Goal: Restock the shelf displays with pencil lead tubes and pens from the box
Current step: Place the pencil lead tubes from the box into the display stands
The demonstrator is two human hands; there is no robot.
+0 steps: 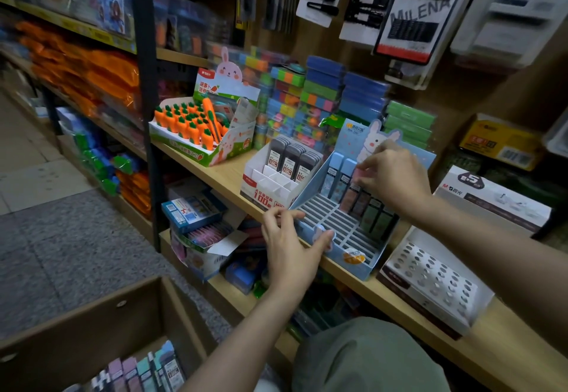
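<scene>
A light blue bunny display tray [335, 225] with a white slotted grid sits on the wooden shelf [399, 299]. Its back row holds several pencil lead tubes [339, 179] in blue, pink and green. My right hand [390, 176] pinches a pink lead tube [358, 173] over that back row. My left hand [292, 244] holds the tray's front left edge, thumb against its front rim. Left of it stands a white display [270, 188] with dark grey lead tubes [293, 161]. The cardboard box [92, 327] at bottom left holds more lead tubes [144, 373].
A carrot-eraser display [196, 133] stands further left on the shelf. A white tray with round holes [430, 284] sits to the right, boxes [498, 201] behind it. Stacked colourful packs [307, 99] fill the back. Hair-clip cards [368, 1] hang overhead. My knee [368, 357] is below.
</scene>
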